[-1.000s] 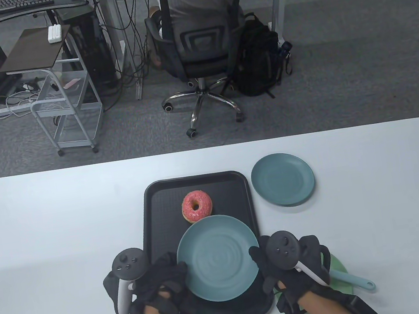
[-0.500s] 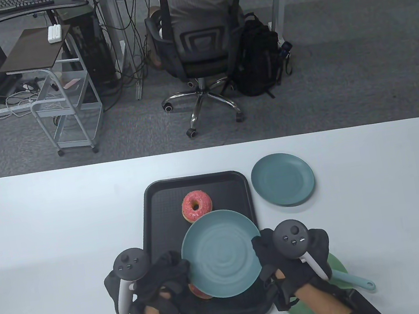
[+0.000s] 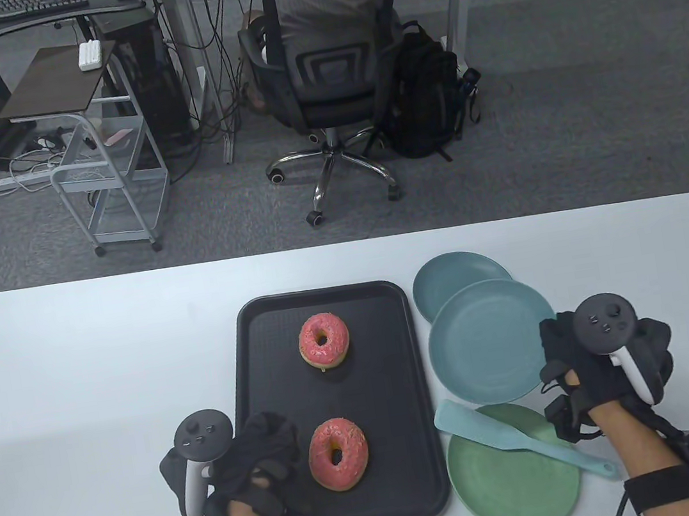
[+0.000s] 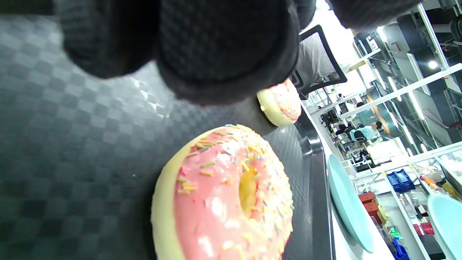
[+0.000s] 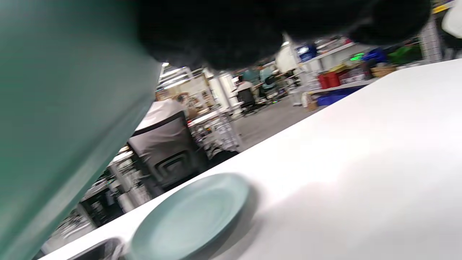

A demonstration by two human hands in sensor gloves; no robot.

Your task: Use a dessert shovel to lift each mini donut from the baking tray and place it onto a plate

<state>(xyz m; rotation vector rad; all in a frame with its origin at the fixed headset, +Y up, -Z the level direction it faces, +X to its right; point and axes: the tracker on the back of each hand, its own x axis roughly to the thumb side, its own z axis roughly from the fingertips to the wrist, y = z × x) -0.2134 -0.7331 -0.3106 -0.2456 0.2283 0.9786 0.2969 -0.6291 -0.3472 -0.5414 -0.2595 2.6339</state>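
- Right hand (image 3: pixel 599 362), at the table's right, gripping the rim of a blue plate (image 3: pixel 492 339); plate raised, overlapping a second blue plate (image 3: pixel 450 274) lying behind it on the table (image 3: pixel 77 375).
- Right wrist view: held plate a blurred teal mass at left, far plate (image 5: pixel 191 213) flat on the white top.
- Left hand (image 3: pixel 258 458) at the tray's (image 3: pixel 256 361) near left corner, fingers loosely curled, holding nothing; fingertips (image 4: pixel 223 54) hanging just above the tray floor.
- Near donut (image 3: pixel 338 454) just right of that hand, flat on the tray, pink icing with sprinkles.
- Far donut (image 3: pixel 324 340) further back on the tray, well apart from the first.
- Shovel (image 3: pixel 514 439), light blue, lying across a green plate (image 3: pixel 515 491) right of the tray, blade toward the tray, handle out past the rim toward the right wrist.
- Beyond the table: office chair (image 3: pixel 331 79), backpack (image 3: pixel 424 97), white cart (image 3: pixel 112 176).
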